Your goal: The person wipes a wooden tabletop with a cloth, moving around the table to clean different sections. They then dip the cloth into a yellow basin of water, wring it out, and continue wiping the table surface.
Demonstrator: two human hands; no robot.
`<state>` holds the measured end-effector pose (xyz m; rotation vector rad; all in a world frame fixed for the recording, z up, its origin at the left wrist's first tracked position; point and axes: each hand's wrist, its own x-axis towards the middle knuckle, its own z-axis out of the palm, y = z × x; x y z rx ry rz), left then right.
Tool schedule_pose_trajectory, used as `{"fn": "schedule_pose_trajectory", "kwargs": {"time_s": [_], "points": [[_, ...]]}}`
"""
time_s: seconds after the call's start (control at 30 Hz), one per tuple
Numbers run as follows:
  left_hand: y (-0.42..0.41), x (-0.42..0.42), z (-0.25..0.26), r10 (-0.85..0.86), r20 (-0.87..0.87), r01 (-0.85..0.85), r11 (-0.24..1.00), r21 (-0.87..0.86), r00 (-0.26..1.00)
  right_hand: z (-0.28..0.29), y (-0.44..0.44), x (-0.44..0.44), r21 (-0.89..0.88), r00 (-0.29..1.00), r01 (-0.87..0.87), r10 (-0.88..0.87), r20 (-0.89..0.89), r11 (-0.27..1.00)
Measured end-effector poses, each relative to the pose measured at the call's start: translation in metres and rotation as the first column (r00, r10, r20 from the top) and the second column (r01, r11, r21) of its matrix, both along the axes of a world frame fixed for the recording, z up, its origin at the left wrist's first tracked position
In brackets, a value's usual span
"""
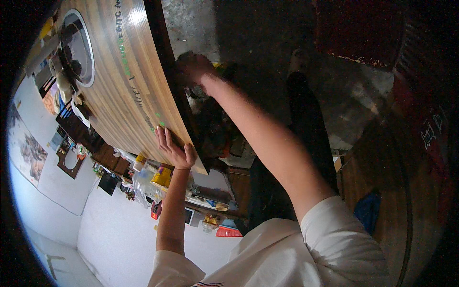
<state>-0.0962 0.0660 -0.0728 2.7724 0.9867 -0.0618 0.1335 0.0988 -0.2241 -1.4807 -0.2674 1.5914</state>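
Note:
My left hand (pixel 175 150) lies palm down near the edge of a wood-grain tabletop (pixel 136 79), its thumb spread from the fingers. Green and black lettering runs along the surface beside it. Beyond that, a round dark inset (pixel 77 48) with a silver rim is set into the top. My right hand (pixel 195 70) reaches down beside the table's dark edge, in deep shadow and blurred. Whether it holds anything cannot be made out. Dim clutter (pixel 208 118) shows beneath the edge near my right wrist.
A yellow packet (pixel 161 176) and clear plastic bags (pixel 141 183) crowd the furniture past my left arm. Close by is a glass jar (pixel 211 222). A concrete floor (pixel 193 25) extends beyond the table. At right are a dark red panel (pixel 358 32) and a blue item (pixel 368 211).

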Motion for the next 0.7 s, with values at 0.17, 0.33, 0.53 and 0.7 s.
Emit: {"fn": "schedule_pose_trajectory", "kwargs": {"time_s": [0.17, 0.33, 0.53, 0.7], "points": [[-0.001, -0.002, 0.0, 0.001, -0.002, -0.001, 1.0, 0.005, 1.0, 0.01, 0.003, 0.031, 0.072, 0.975, 0.18, -0.168, -0.143, 0.981], [-0.001, 0.0, 0.001, -0.008, -0.011, 0.008, 1.0, 0.003, 1.0, 0.005, 0.003, 0.015, 0.064, 0.988, -0.127, 0.12, 0.101, 0.99], [-0.001, 0.001, -0.001, -0.008, 0.014, 0.008, 1.0, 0.013, 1.0, 0.024, -0.036, -0.026, -0.116, 0.906, 0.199, -0.228, -0.356, 0.973], [-0.003, -0.001, -0.001, -0.005, 0.01, 0.005, 1.0, 0.018, 1.0, 0.021, -0.053, -0.062, -0.114, 0.984, 0.039, -0.058, -0.17, 0.993]]}}
